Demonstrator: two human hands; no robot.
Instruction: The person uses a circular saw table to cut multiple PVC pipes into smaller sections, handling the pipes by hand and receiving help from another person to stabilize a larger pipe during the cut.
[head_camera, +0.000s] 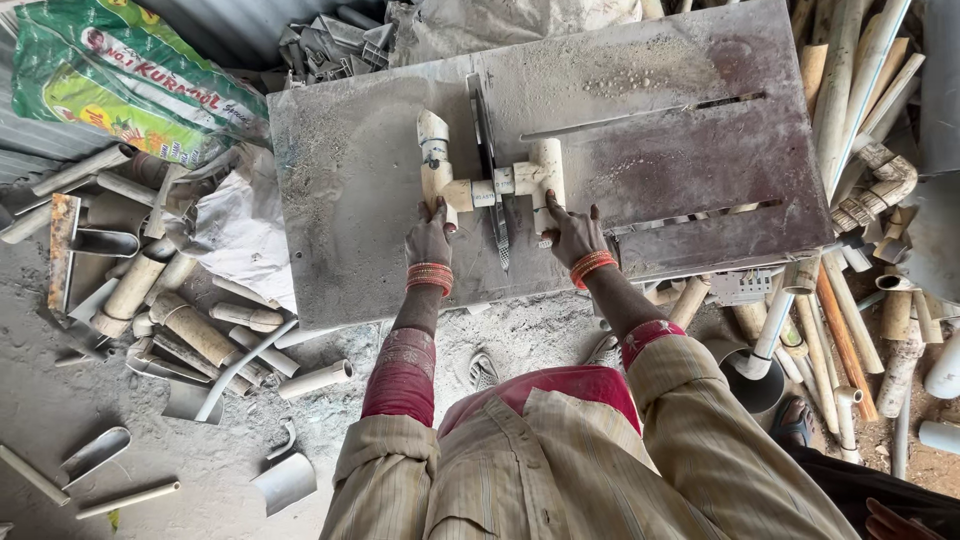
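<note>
I see both hands on one jointed pipe piece (492, 183) lying flat on the dusty metal saw table (360, 190). It is an H-like shape: two short cream pipes joined by a thinner cross bar, and that bar lies right across the saw blade (489, 150), which stands up through its slot near the middle of the table.

My left hand (428, 238) rests at the near end of the left pipe, fingers laid over it and pressing down rather than wrapped around. My right hand (574, 236) does the same at the near end of the right pipe — fingers spread, tips touching the pipe, palm low on the table top. Neither hand is closed into a full grip that I can make out. Orange and red bangles (430, 277) sit on both wrists.

Around the table the ground is thick with dust and offcuts — a heap of cut pipe pieces (190, 325) lies to the left, and long pipes (850, 90) lean in a stack to the right. A green printed sack (130, 80) lies at the upper left corner, well apart from the hands.
</note>
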